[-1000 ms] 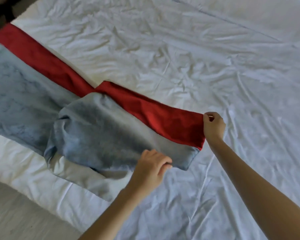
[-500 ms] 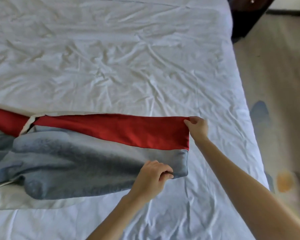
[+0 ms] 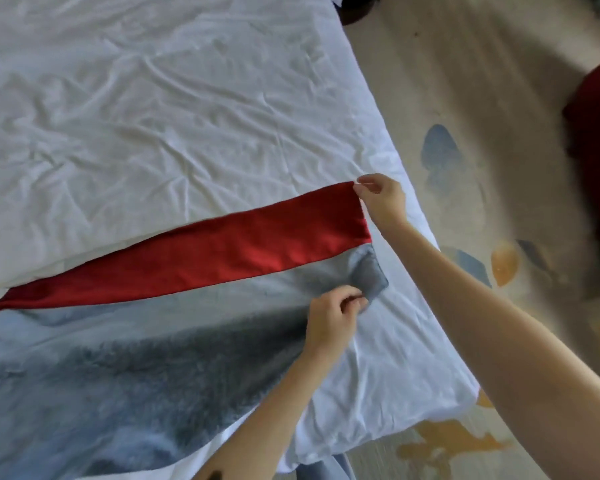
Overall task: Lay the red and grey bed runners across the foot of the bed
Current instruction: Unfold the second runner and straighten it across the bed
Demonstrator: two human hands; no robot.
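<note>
**Runner ends near the bed's side edge**

The long red satin bed runner strip (image 3: 201,258) and the wide grey plush bed runner (image 3: 146,355) run lengthwise across the white wrinkled bed sheet (image 3: 153,116), ending just short of its edge. The right hand (image 3: 381,199) pinches the red corner; the left hand (image 3: 333,317) pinches the grey corner, which is creased and bunched.

Two runners (image 3: 201,258) side by side (touching) across the bed (image 3: 153,116)
</note>
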